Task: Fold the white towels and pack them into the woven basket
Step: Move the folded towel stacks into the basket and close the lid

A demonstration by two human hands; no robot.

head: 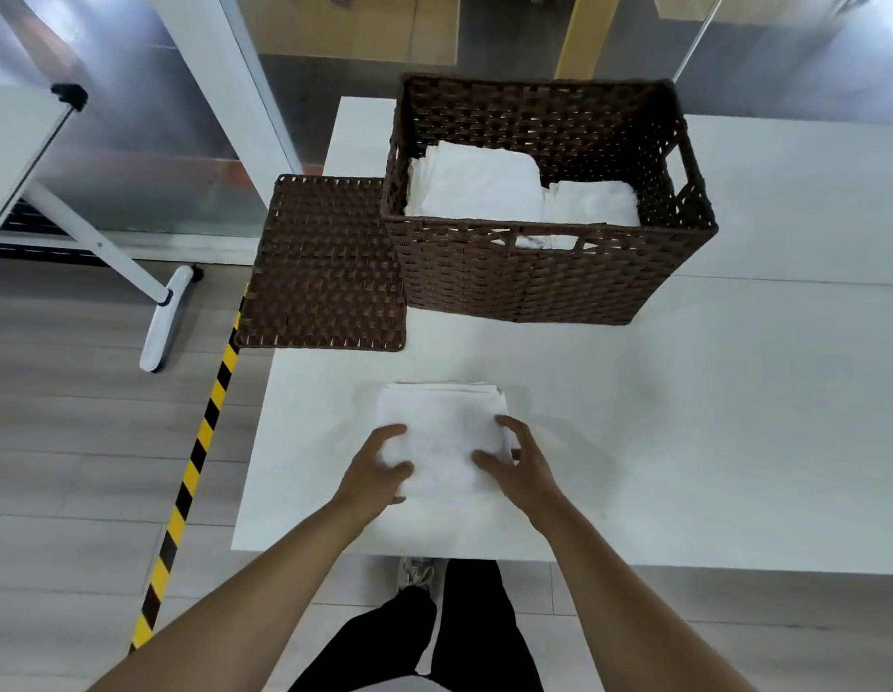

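A white worktop [684, 417] carries a folded white towel [442, 432] near its near-left edge. The left hand [379, 467] grips the towel's left side, fingers curled over the cloth and thumb lying on top. The right hand [517, 464] grips the towel's right side, fingers spread and bent over the edge; whether the fingertips reach beneath the towel cannot be told. Both forearms enter from the near edge of the view.

Farther back on the worktop stands the dark brown woven basket [549, 272], open at the top, with a cut-out handle in its near wall. Inside it lie 2 stacks of folded towels side by side: the left stack [477, 187] sits higher, the right stack [592, 204] lower. The basket's woven lid [324, 264] lies flat just left of the basket, touching it and overhanging the worktop's left edge.

On the floor to the left run a yellow-and-black hazard tape [195, 462] and the white leg of a stand [162, 317]. Dark trousers and 1 shoe [417, 574] show below the worktop's near edge.
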